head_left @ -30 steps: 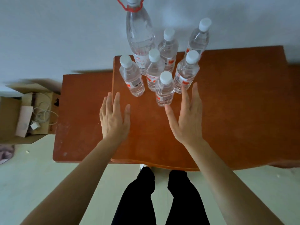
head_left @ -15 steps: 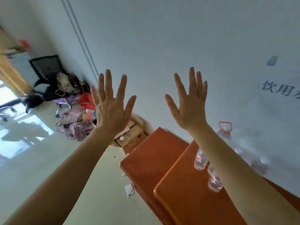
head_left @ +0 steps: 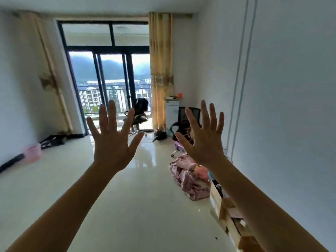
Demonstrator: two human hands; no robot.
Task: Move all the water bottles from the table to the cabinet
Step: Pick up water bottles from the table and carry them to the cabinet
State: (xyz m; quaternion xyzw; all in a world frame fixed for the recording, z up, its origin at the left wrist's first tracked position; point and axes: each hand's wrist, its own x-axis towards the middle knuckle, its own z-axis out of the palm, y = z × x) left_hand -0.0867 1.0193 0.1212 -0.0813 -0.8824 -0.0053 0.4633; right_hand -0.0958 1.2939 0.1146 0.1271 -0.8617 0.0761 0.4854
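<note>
We are holding our left hand (head_left: pixel 113 150) and right hand (head_left: pixel 205 144) up in front of the balcony door (head_left: pixel 109 73), fingers spread wide, gripping nothing. No water bottles are showing, so we are judging it best to find their surface before reaching. Right of the door, an open cardboard box (head_left: pixel 230 210) is showing blurred contents.

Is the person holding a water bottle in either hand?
No, the left hand and the right hand are both raised with fingers spread wide, holding nothing.

Left hand (head_left: pixel 113 148), right hand (head_left: pixel 204 144) raised, arms outstretched, fingers spread, holding nothing.
</note>
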